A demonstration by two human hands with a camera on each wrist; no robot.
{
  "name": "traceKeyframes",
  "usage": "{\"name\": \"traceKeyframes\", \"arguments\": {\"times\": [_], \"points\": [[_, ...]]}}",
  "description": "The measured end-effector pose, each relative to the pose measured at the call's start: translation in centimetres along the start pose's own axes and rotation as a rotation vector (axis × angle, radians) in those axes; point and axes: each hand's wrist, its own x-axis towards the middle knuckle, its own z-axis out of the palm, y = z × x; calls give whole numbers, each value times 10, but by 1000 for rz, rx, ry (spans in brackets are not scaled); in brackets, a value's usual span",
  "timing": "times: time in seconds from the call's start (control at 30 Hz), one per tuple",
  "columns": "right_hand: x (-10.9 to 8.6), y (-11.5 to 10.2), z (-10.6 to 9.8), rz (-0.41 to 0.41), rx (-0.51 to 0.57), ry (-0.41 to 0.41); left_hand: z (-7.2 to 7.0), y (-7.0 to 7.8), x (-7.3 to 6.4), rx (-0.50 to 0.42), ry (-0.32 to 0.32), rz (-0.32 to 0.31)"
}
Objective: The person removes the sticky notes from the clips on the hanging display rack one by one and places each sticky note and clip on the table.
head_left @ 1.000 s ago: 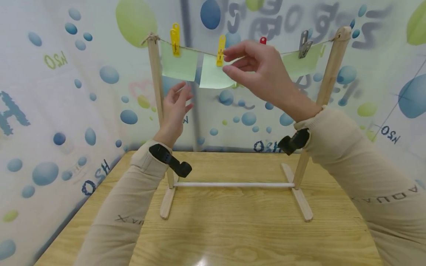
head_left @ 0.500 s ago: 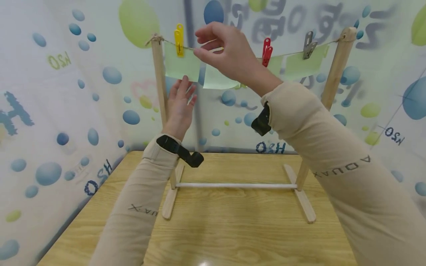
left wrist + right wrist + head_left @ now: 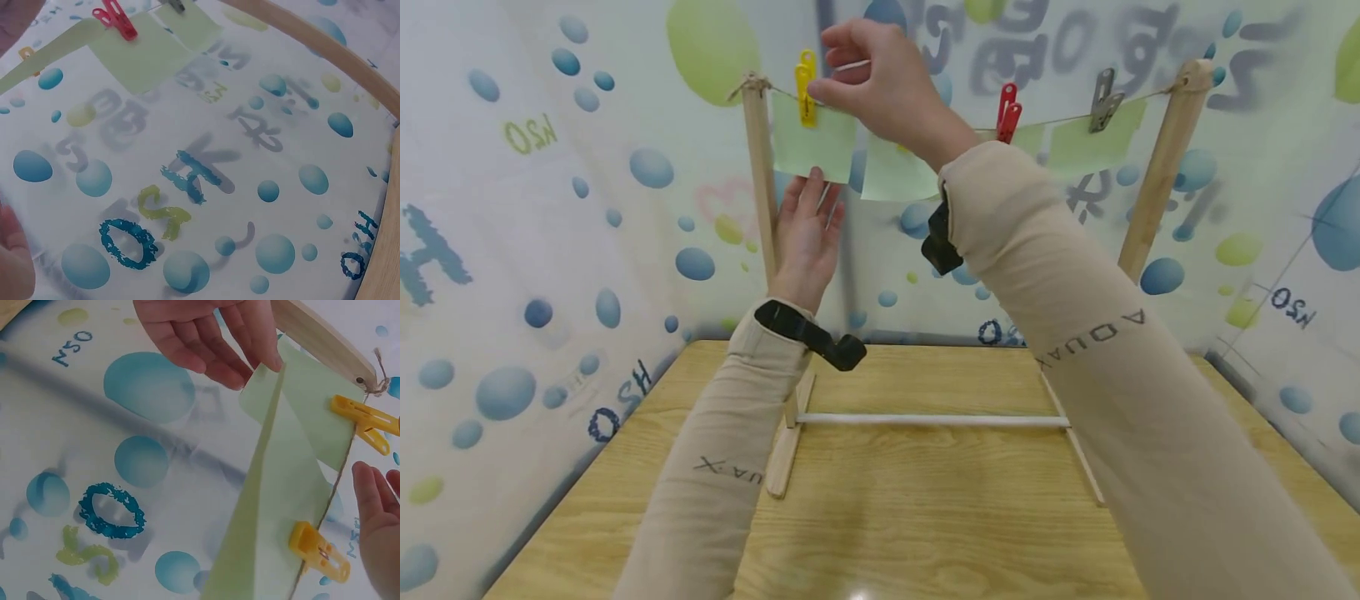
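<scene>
Several pale green sheets hang from a string by clothespins. My left hand (image 3: 808,250) is raised under the leftmost sheet (image 3: 812,146), fingers extended, the index fingertip at its lower edge. In the right wrist view, the left hand's fingers (image 3: 219,353) lie at that sheet's free corner. My right hand (image 3: 883,92) hovers above the string, thumb beside the yellow clothespin (image 3: 807,93) that clips this sheet. The right wrist view shows a gap between the right hand's fingertips (image 3: 369,494) and that clothespin. My right hand mostly hides a second yellow clothespin (image 3: 319,550), on the neighbouring sheet (image 3: 898,175).
Wooden posts (image 3: 760,167) (image 3: 1165,158) hold the string, joined low down by a white rod (image 3: 932,420) on the wooden table (image 3: 925,517). A red clothespin (image 3: 1008,112) and a grey clothespin (image 3: 1103,104) clip sheets farther right. A patterned wall stands behind.
My right hand has moved left along the string, from the second yellow clothespin to the leftmost one. My left hand has risen slightly to the leftmost sheet's lower edge, its fingers straighter.
</scene>
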Motion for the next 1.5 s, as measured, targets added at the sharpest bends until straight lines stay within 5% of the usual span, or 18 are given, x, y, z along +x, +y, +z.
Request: {"name": "traceKeyframes", "arguments": {"times": [0.27,0.4,0.8,1.1,1.5], "points": [[11,0,8,35,-20,-7,1,-1,-2,-14,0,28],[15,0,12,44,54,6,2,-3,-2,-4,11,47],[14,7,20,-13,73,73,4,-4,-3,-15,50,49],[14,9,22,-135,-42,109,3,-4,-3,-26,60,40],[15,10,17,-147,108,115,1,-3,-5,-46,44,43]]}}
